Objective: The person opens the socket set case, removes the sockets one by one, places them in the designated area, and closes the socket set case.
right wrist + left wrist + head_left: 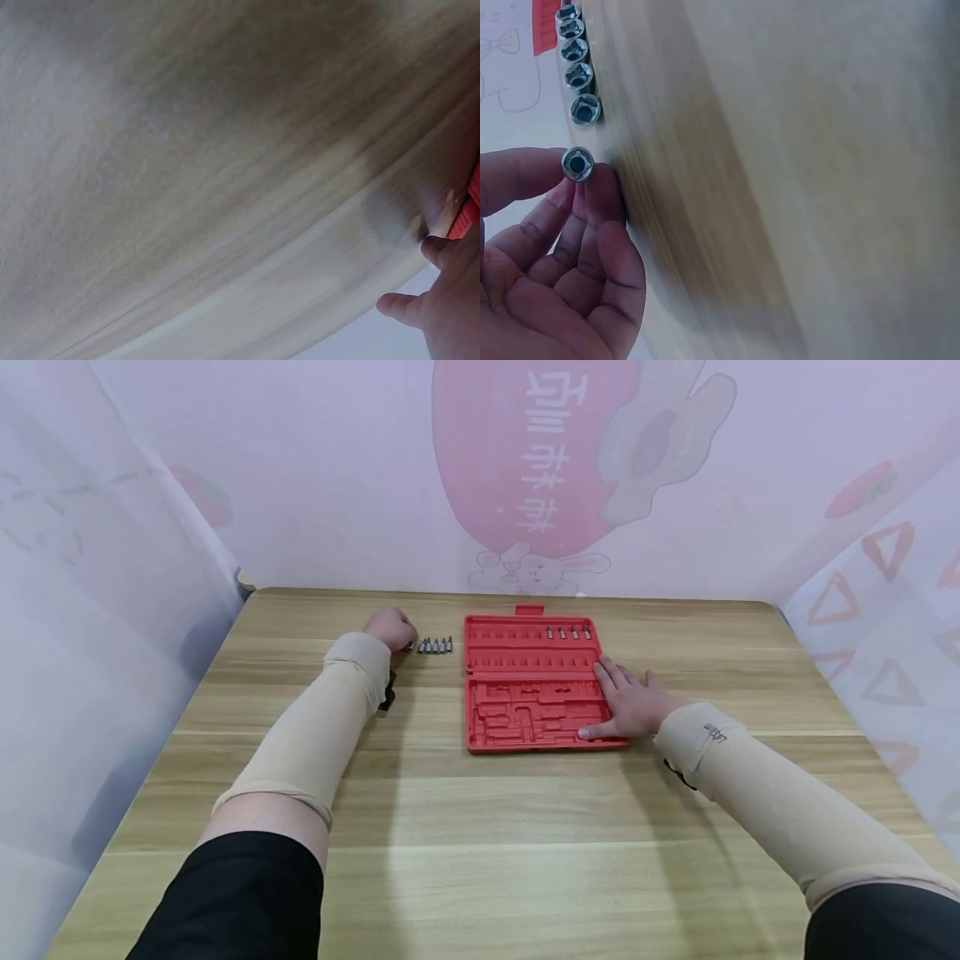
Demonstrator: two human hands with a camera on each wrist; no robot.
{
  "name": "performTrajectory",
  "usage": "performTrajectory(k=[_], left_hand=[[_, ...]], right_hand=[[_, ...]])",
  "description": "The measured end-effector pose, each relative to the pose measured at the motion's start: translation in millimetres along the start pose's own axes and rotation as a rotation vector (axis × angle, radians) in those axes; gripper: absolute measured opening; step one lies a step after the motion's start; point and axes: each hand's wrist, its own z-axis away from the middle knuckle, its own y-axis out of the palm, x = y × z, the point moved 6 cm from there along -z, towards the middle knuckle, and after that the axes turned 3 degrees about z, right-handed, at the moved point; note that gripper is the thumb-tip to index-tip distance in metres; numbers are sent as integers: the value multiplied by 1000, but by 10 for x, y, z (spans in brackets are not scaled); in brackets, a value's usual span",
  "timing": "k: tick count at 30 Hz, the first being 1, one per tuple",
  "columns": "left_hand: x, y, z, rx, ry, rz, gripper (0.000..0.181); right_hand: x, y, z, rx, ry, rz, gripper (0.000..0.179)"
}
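Between thumb and fingers, my left hand (390,628) pinches a small metal socket bit (578,163), its round hollow end facing the left wrist camera. Just to its right on the table is a short row of similar socket bits (435,646), lined up side by side. My right hand (633,703) rests with fingers spread on the right edge of an open red plastic tool case (502,648). Several bits (574,633) sit in the upper right slots of that case; its lower half shows moulded recesses with nothing in them.
Both the case and the row of bits lie on a wood-grain table (510,852), towards its far edge. Behind stands a pale printed curtain (337,468), with more curtain along the left and right sides.
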Motion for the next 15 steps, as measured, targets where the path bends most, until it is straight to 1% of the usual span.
performTrajectory(k=[8, 15], left_hand=[[-34, 36, -48, -8, 9, -79, 21], [-42, 53, -89, -10, 10, -88, 18]], right_hand=[[15, -20, 4, 7, 2, -7, 127], [-2, -3, -2, 8, 6, -13, 127]])
